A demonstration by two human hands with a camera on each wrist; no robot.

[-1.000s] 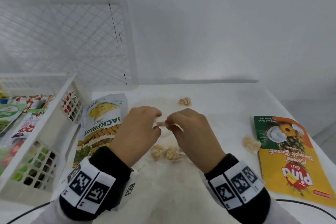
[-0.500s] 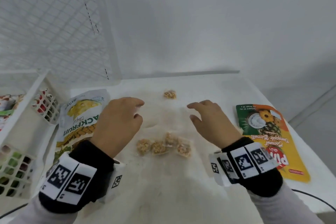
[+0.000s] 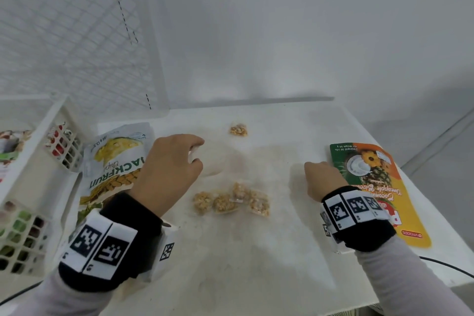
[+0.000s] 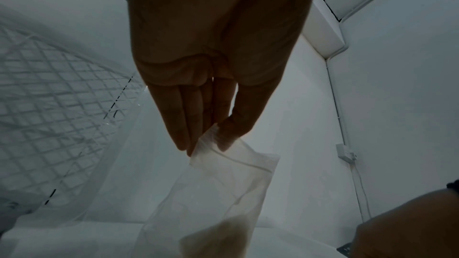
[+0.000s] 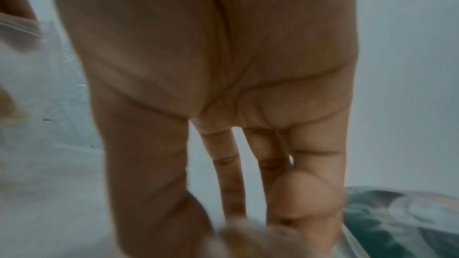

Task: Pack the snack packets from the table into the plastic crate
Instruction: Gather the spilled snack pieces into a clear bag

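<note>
**Status, 9 o'clock to 3 o'clock**

1. The plastic crate [image 3: 33, 151] sits at 9 o'clock and already holds several packets. The jackfruit packet [image 3: 112, 161] lies on the desk [image 3: 256, 264] just beside it, not yet packed.
2. The left grip [image 3: 166, 169] is at 10 o'clock. Its thumb and fingers pinch the top edge of a clear bag [image 4: 223, 183], which hangs down to the desk.
3. A cluster of 4 small packets [image 3: 230, 200] lies at centre, with 1 lone small packet [image 3: 238, 130] at 12 o'clock.
4. The right grip [image 3: 323, 179] is at 3 o'clock, touching the edge of the biscuit packet [image 3: 372, 174]. Its fingers surround a blurred small packet [image 5: 253, 238]. Whether they have closed on it cannot be told.

**Change**

1 second ago, both grips met at centre on the clear bag. The right grip has since let go and travelled out to 3 o'clock, leaving the left grip holding the bag alone.

**Meaning**

This is probably a collection pass, with loose small packets being gathered into the bag before crating. 2 large packets and at least 6 small packets remain on the desk.
</note>
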